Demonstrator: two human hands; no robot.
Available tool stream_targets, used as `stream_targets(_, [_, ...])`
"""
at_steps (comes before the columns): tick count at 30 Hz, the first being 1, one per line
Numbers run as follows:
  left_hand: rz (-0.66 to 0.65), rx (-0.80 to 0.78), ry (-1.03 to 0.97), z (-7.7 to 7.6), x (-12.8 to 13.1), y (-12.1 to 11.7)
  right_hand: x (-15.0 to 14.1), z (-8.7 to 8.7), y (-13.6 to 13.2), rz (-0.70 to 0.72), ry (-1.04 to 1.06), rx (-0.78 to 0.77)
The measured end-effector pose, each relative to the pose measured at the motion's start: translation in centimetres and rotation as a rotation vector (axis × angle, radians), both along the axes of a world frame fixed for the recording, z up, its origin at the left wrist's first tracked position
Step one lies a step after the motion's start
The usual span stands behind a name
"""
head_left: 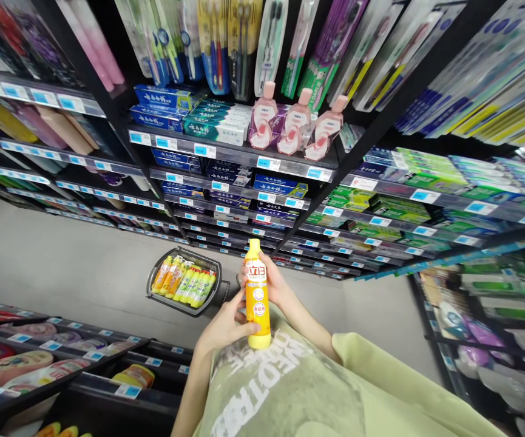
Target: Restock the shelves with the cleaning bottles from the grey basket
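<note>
An orange-yellow dish soap bottle (257, 297) with a yellow cap stands upright in front of my shirt, held in both hands. My left hand (226, 325) grips its lower part, with the thumb across the front near the base. Higher up, my right hand (275, 280) is closed round the bottle from the right, just below the cap; its fingers are partly hidden behind it. A dark shopping basket (219, 303) is on the floor to the left of the hands. Several orange bottles (171, 276) and yellow-green bottles (196, 285) lie in it.
Ahead rises a dark shelf (239, 153) with toothpaste boxes (216, 118), toothbrush packs (271, 42) and three pink bottles (294, 130). Another shelf unit (107, 346) is close at the lower left. Grey floor (102, 261) runs between them.
</note>
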State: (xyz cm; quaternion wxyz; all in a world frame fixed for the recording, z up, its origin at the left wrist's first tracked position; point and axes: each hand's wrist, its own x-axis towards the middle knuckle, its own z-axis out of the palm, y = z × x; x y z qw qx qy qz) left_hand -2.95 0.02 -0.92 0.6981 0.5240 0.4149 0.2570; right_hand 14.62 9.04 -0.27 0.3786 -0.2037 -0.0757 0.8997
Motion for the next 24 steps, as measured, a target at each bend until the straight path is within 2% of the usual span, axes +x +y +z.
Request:
stream_targets(12, [-0.012,-0.006,0.023,-0.39,-0.17,0.09,-0.04,-0.20,-0.09,0.010,0.008,-0.047])
stream_targets(24, [-0.013,-0.016,0.031,-0.31,-0.14,0.12,0.00,-0.27,-0.11,0.011,0.014,-0.002])
